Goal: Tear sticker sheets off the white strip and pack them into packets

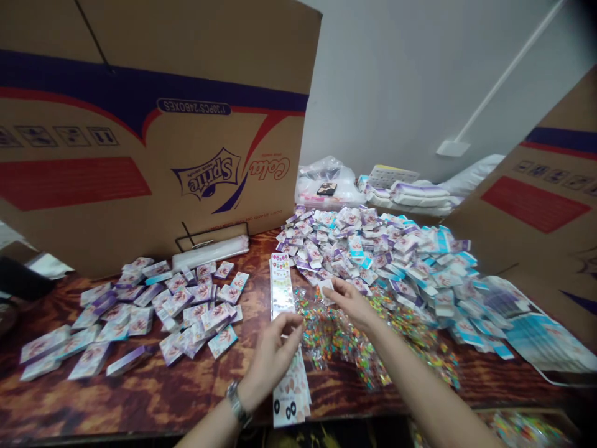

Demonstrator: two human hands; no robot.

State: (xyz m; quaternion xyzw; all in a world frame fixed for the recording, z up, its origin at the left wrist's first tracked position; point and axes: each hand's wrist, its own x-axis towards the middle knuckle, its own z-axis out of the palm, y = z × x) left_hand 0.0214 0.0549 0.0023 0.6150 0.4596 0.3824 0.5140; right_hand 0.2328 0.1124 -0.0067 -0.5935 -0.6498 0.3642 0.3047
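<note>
My right hand (349, 300) pinches a small white box (324, 286) between thumb and fingertips, at the near edge of a large heap of small purple, blue and white boxes (364, 242). Below that hand lie several clear packets of colourful candy (326, 333). My left hand (276, 351), with a metal watch on the wrist, is half curled over a stack of long printed sticker strips (290, 398). Its thumb and forefinger look apart, and I see nothing held between them. One more sticker strip (281, 283) stretches away beyond the left hand.
At left, several small closed boxes (186, 305) are scattered on the brown patterned table (205, 395). A big cardboard carton (153, 162) stands behind them, another carton (550, 211) at right. Plastic bags (329, 180) lie at the back; flat printed sheets (545, 336) lie right.
</note>
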